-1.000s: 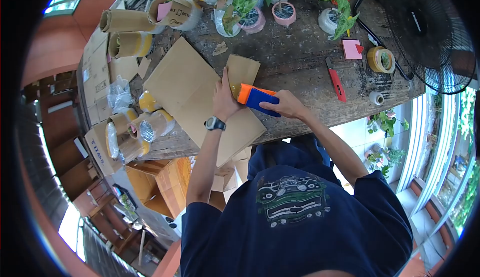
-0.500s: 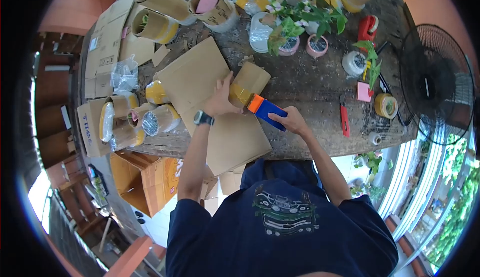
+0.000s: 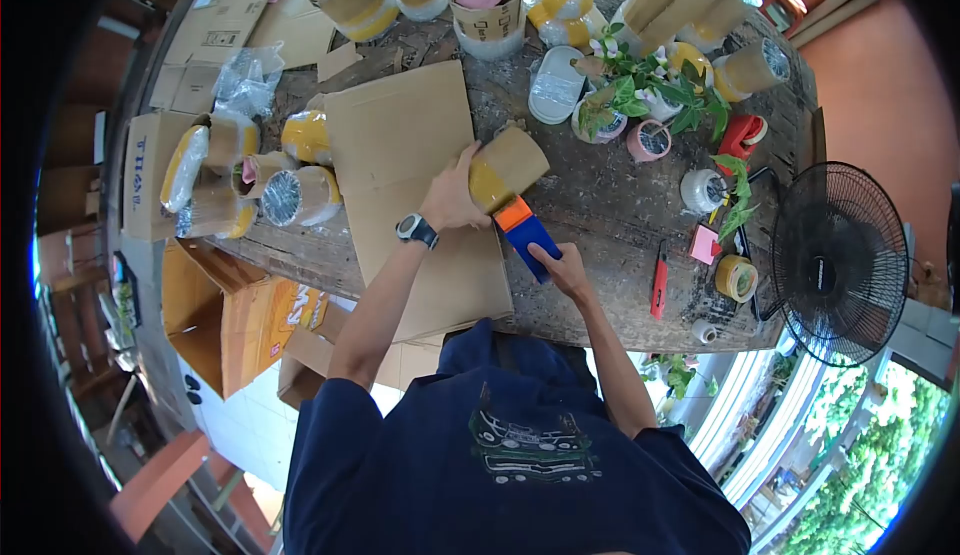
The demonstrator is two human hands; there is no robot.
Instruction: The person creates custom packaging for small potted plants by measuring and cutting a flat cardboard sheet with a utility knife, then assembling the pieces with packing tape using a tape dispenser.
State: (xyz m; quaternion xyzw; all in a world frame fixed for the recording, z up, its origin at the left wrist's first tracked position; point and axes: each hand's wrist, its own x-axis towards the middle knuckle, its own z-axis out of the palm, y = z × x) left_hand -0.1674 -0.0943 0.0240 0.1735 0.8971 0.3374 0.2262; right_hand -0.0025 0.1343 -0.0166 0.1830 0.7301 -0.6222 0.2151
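Note:
My left hand is wrapped round the near end of a cardboard tube, which has yellow tape round its lower part. The tube lies tilted over the wooden table, its far end pointing up and right. In my right hand is a blue tape dispenser with an orange head. That head touches or nearly touches the taped end of the tube; the exact contact is hidden. A large flat cardboard sheet lies under my left hand and forearm.
Wrapped cardboard tubes stand and lie at left, more along the back. Potted plants are behind the tube. At right are a red cutter knife, a tape roll, a red tape dispenser and a fan.
The head view has turned, shifting the scene. The tube has rolled or tilted slightly in my left hand, and the blue dispenser now points more steeply upward against its near end.

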